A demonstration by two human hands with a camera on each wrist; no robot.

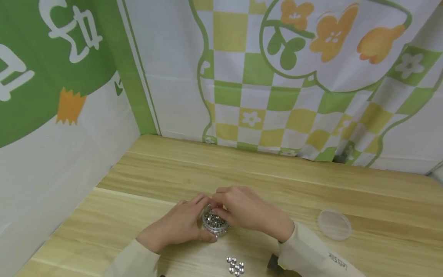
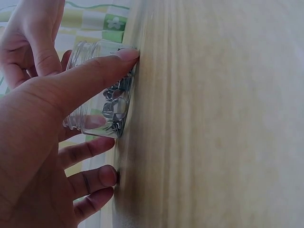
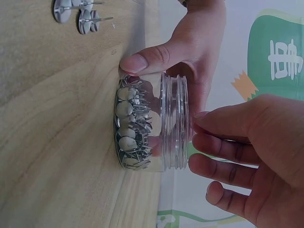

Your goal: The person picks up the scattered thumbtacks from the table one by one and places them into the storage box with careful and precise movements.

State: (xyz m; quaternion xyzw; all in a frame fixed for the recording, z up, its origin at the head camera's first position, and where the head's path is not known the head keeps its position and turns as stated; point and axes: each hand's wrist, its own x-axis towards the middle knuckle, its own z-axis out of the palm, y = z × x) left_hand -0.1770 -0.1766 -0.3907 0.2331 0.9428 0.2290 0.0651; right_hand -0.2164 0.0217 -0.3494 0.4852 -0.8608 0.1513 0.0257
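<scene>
A clear jar stands on the table with many silver thumbtacks inside. My left hand grips the jar round its side, the thumb low near the base and the other fingers on the far side. My right hand is at the jar's mouth, fingers loosely bent over the rim. In the right wrist view, nothing shows between the right thumb and fingers. A small cluster of loose thumbtacks lies on the table in front of the jar, some with points upward.
A round translucent lid lies flat on the wooden table, right of my right forearm. Behind the table hangs a checked, flowered cloth; another green and white cloth covers the left side. A dark object is beside my right sleeve.
</scene>
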